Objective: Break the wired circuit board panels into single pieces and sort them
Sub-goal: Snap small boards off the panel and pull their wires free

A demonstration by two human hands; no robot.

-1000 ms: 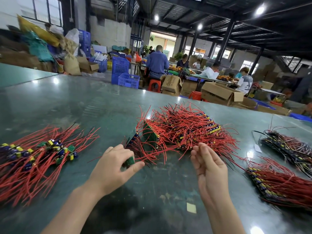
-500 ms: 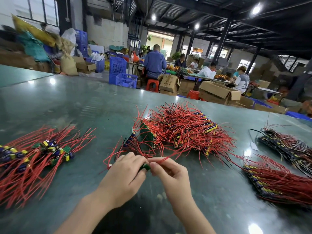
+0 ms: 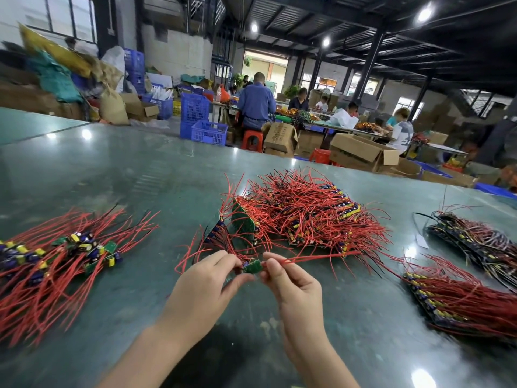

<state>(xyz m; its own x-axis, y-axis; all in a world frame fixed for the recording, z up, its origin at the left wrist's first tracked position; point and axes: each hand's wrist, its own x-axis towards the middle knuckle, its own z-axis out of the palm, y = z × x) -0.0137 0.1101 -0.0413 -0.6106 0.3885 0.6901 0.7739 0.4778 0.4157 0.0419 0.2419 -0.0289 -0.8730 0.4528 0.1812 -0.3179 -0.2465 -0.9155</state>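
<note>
A small green circuit board piece with red wires is pinched between both hands just above the table. My left hand grips its left end and my right hand grips its right end, fingers closed. Behind them lies a big heap of wired board panels, with one green panel standing on edge. Single broken-off pieces with red wires lie in a pile at the left.
The dark green table holds two more stacks of wired panels at the right, one near and one farther. Beyond the table's far edge are cardboard boxes, blue crates and several seated people.
My right hand came in from the right, where it hung open, and closed on the board piece held by my left hand. Both hands now hold it slightly higher.
</note>
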